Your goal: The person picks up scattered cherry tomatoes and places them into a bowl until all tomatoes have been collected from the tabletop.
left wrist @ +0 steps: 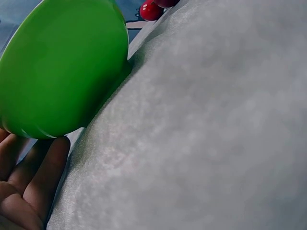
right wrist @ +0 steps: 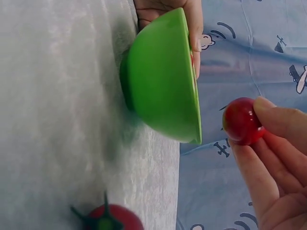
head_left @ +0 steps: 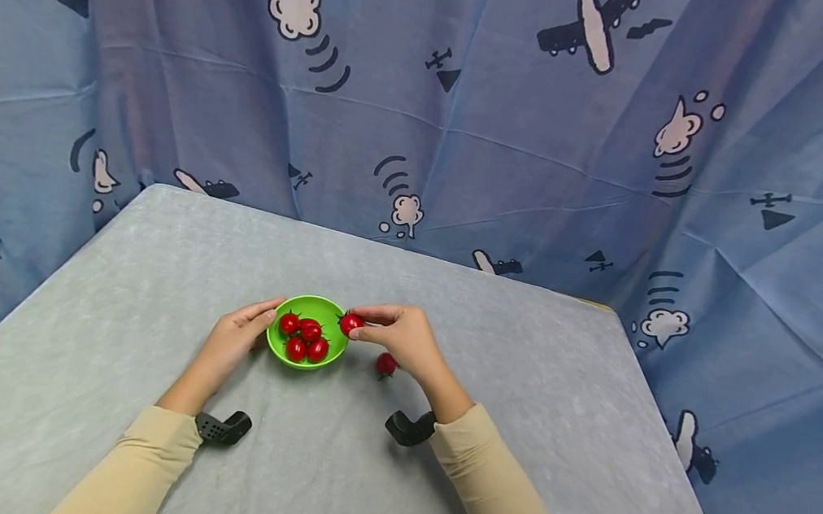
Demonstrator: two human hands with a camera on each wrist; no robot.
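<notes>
A green bowl stands on the table with several red cherry tomatoes inside. At its left side my left hand holds the bowl, thumb at the rim and fingers against the outer wall. My right hand pinches one cherry tomato between thumb and fingertips, just above the bowl's right rim. Another tomato with a green stem lies on the table below the right hand; the right wrist view shows its top close up. From the left wrist, the bowl's outer wall hides its contents.
A light grey cloth covers the table. Behind it hangs a blue curtain printed with planes and clouds. Each wrist wears a black camera mount, one of them on the left wrist.
</notes>
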